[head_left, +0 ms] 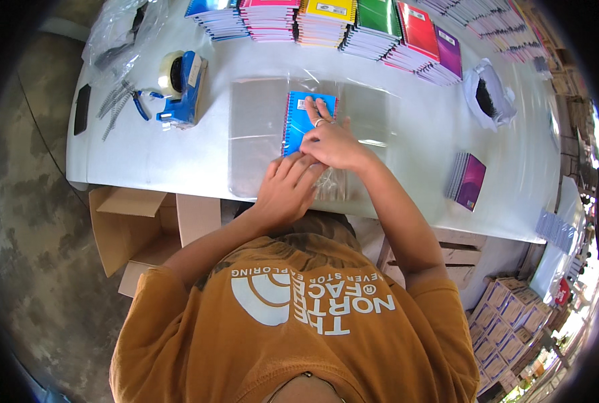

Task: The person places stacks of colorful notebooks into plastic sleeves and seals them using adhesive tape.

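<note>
A blue spiral notebook (297, 132) lies in front of me on clear plastic film (256, 121), with more of the glossy film showing around it. My right hand (334, 142) rests on the notebook's upper face; its first two fingers are stretched out and apart, and a ring is on one finger. At the notebook's lower edge, my left hand (289, 187) has its fingers bent and pressed together on the film. The thumb side of the right hand meets the left fingertips there, so the exact pinch is partly hidden.
Stacks of coloured notebooks (380, 23) line the far edge. To the left stand a blue tape dispenser (191, 87), pliers (140, 106), wire spirals (115, 104) and a dark phone (82, 109). Purple notebooks (471, 181) lie right; an open carton (135, 221) is below the table's left.
</note>
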`<control>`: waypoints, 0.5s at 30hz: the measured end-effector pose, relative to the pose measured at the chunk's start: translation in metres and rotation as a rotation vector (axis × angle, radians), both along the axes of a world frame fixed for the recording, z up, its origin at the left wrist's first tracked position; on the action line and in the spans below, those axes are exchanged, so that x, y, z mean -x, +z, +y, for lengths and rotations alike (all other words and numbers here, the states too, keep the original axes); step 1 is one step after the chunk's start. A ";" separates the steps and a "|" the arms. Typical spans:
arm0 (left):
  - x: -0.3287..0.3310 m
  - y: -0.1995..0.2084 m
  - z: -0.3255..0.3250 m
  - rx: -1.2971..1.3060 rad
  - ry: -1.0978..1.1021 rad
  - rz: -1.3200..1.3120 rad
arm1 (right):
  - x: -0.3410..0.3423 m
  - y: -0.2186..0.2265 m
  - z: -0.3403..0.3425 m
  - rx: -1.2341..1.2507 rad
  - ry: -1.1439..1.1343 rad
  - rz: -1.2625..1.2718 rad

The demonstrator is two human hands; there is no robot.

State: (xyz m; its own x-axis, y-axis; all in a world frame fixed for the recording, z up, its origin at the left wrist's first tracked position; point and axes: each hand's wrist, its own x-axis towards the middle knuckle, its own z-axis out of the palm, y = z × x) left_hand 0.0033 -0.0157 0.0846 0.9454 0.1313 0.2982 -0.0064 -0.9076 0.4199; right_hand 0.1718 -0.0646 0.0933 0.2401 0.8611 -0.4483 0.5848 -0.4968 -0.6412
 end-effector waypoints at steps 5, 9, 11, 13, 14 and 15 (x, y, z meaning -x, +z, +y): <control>-0.008 -0.016 0.006 0.020 -0.077 -0.035 | -0.006 -0.032 0.010 -0.240 0.095 -0.438; 0.032 0.028 0.050 0.862 -0.081 0.183 | -0.002 0.008 0.000 0.029 0.122 -0.087; 0.052 0.036 0.100 1.057 0.325 0.043 | 0.000 0.007 0.000 0.024 0.110 -0.126; 0.061 0.038 0.173 0.513 0.757 -0.118 | 0.005 0.011 -0.001 0.023 0.069 -0.126; 0.070 0.028 0.208 0.390 0.907 -0.118 | 0.006 0.011 0.001 0.011 0.080 -0.131; 0.083 0.010 0.238 0.427 0.896 -0.075 | 0.007 0.011 0.004 -0.003 0.096 -0.136</control>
